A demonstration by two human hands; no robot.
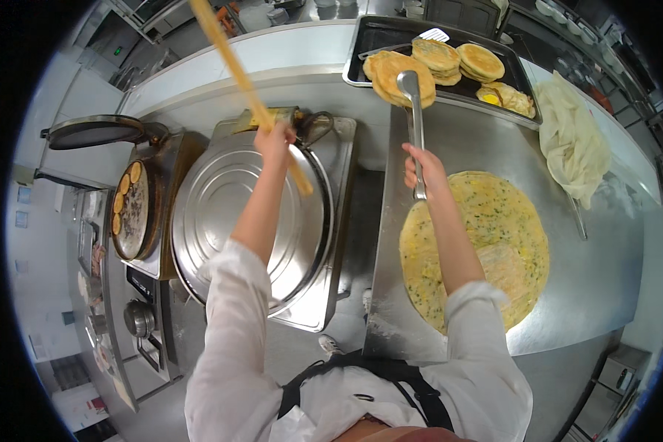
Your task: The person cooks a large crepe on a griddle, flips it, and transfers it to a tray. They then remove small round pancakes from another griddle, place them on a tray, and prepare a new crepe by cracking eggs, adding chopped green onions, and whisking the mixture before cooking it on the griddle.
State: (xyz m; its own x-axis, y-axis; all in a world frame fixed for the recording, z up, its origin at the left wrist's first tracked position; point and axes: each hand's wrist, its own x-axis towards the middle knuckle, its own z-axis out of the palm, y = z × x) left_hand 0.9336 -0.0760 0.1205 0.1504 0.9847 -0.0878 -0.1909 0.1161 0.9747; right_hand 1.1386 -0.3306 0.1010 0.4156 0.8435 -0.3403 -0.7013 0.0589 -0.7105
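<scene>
A long wooden stick [237, 72], blurred at its ends, is gripped in my left hand [275, 142] above a large round metal lid [226, 204]. My right hand [428, 170] holds metal tongs [417, 119], whose far end is on round browned flatbreads [389, 77] at the near left edge of a black baking tray [458, 96]. Below my right forearm, a large flatbread with green flecks [497, 210] lies on the steel worktop [585, 276], with a paler patch [500, 268] on it. More stacked flatbreads [480, 62], a fried egg [505, 99] and a slotted spatula [433, 35] are in the tray.
On the left, a round griddle [138, 215] with small browned pieces has its hinged lid [96, 132] raised. A pale cloth [572, 132] hangs at the right beside a metal handle [579, 221]. A gap [362, 221] separates the cooker from the worktop. A steel pot [139, 317] stands lower left.
</scene>
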